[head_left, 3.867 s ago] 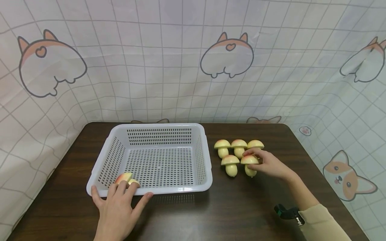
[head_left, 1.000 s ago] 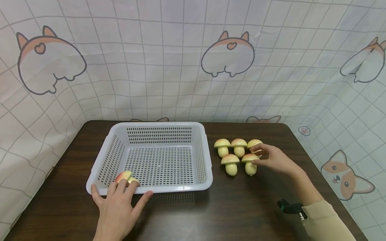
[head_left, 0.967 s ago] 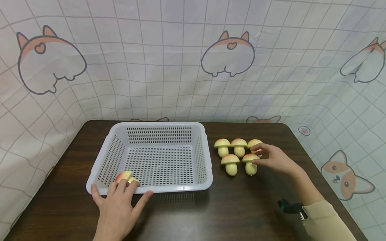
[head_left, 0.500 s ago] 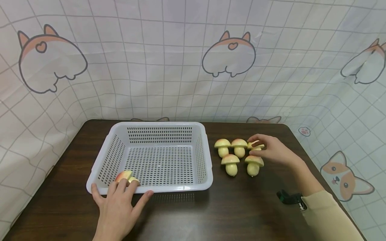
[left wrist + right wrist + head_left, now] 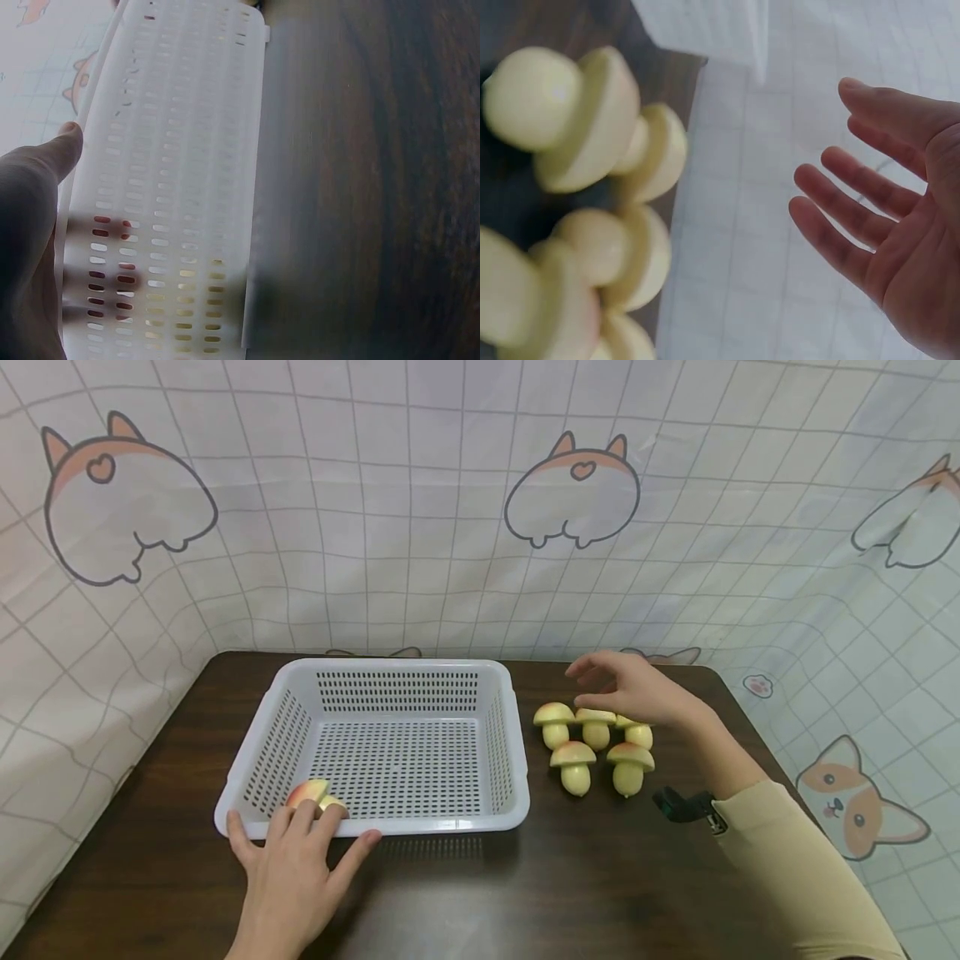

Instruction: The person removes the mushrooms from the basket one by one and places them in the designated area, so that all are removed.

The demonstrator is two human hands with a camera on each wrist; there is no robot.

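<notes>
My left hand (image 5: 292, 877) holds the near rim of the white plastic basket (image 5: 390, 827), its fingers hooked over the edge; in the left wrist view the thumb (image 5: 69, 142) lies on the rim and finger shadows show through the slotted wall. Just beyond those fingers, a red-and-yellow piece like a toy mushroom (image 5: 309, 791) lies in the basket, partly hidden. My right hand (image 5: 637, 687) hovers empty behind two rows of yellow toy mushrooms (image 5: 575, 768). In the right wrist view, its fingers are spread and relaxed, apart from the mushrooms (image 5: 562, 300).
Everything stands on a dark wooden table (image 5: 480, 893). A white curtain (image 5: 420, 527) with grid lines and cartoon corgis hangs behind and beside it. The mushrooms stand right of the basket. A dark strap (image 5: 686, 806) sits on my right wrist.
My right hand has gone from the front right mushroom to the back right one, then up and left off it. The front right mushroom has shifted slightly right. The left hand stays put.
</notes>
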